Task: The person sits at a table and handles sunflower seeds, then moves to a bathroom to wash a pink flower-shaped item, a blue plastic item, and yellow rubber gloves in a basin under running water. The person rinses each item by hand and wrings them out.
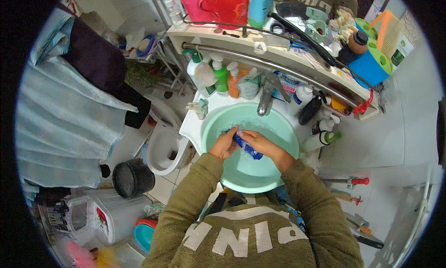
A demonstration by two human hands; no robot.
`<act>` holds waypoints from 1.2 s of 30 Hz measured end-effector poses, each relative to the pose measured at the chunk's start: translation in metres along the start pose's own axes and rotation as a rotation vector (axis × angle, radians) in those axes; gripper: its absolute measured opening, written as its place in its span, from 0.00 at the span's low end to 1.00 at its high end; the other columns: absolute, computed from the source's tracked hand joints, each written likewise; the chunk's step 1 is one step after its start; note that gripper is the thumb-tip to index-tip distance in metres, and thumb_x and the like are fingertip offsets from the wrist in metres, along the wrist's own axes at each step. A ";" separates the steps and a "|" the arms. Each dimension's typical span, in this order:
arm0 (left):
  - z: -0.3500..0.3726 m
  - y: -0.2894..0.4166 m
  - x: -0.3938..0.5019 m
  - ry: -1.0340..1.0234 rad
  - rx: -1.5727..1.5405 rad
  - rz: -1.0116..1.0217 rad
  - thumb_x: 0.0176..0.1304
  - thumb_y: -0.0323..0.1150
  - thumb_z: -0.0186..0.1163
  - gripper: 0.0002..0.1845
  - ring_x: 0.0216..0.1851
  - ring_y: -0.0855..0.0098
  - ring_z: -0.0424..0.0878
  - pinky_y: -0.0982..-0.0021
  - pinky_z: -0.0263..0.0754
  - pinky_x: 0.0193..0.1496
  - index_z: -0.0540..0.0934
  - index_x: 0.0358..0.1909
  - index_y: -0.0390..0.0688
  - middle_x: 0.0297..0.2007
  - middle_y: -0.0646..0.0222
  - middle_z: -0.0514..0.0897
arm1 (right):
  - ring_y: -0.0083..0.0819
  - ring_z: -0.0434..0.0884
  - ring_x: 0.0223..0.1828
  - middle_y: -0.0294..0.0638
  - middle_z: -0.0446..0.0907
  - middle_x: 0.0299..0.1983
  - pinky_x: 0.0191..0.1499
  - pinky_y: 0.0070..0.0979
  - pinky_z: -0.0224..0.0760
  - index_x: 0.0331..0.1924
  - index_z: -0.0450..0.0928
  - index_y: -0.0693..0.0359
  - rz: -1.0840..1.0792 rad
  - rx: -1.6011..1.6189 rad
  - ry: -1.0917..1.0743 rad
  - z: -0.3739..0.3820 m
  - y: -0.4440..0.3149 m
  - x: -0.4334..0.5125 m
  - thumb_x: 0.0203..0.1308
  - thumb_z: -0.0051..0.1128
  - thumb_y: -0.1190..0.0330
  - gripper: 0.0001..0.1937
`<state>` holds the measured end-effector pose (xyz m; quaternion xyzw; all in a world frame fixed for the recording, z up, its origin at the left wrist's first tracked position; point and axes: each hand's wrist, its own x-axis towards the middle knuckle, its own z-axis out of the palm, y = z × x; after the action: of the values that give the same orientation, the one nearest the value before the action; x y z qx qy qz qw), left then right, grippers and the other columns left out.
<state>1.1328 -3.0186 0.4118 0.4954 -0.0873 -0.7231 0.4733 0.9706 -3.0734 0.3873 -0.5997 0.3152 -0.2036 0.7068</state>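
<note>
Both my hands are over a pale green plastic basin (212,123) that rests on the white washbasin (190,128) and holds some water. My left hand (224,144) grips one end of a wet, dark blue cloth-like item (249,149); what exactly it is, I cannot tell. From the other side my right hand (259,142) holds the same item, its fingers meeting those of my left hand near the upper end. The lower end of the blue item hangs free above the water. Above the basin's back rim juts a metal faucet (267,94).
Pump bottles (220,76) stand behind the basin, with more bottles (320,141) to its right. A cluttered shelf (292,52) with a metal rail (240,54) runs above. To the left are a toilet (167,153), a black bin (132,179) and a hanging light-blue cloth (73,128).
</note>
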 end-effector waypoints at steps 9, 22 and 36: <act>0.036 0.011 0.034 0.006 -0.570 0.177 0.73 0.50 0.41 0.21 0.27 0.71 0.71 0.70 0.74 0.34 0.71 0.38 0.42 0.28 0.68 0.74 | 0.58 0.79 0.40 0.61 0.79 0.37 0.41 0.47 0.72 0.44 0.72 0.68 0.060 -0.557 0.406 0.030 -0.027 -0.014 0.68 0.42 0.50 0.25; -0.005 0.007 0.068 0.260 -0.021 -0.088 0.70 0.52 0.44 0.30 0.56 0.55 0.66 0.50 0.62 0.58 0.63 0.59 0.34 0.57 0.51 0.66 | 0.56 0.77 0.47 0.59 0.71 0.54 0.48 0.45 0.72 0.60 0.65 0.62 0.288 -0.899 0.382 -0.020 -0.004 -0.007 0.65 0.47 0.53 0.26; -0.035 -0.021 0.065 0.366 0.160 -0.291 0.66 0.49 0.52 0.26 0.43 0.63 0.70 0.48 0.65 0.55 0.69 0.57 0.40 0.46 0.60 0.73 | 0.34 0.77 0.40 0.41 0.78 0.40 0.42 0.31 0.72 0.54 0.74 0.59 0.286 -0.558 0.220 -0.002 0.057 0.037 0.54 0.56 0.69 0.21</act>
<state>1.1439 -3.0455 0.3409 0.6615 0.0152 -0.6725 0.3315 0.9910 -3.0881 0.3236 -0.6941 0.5143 -0.0715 0.4986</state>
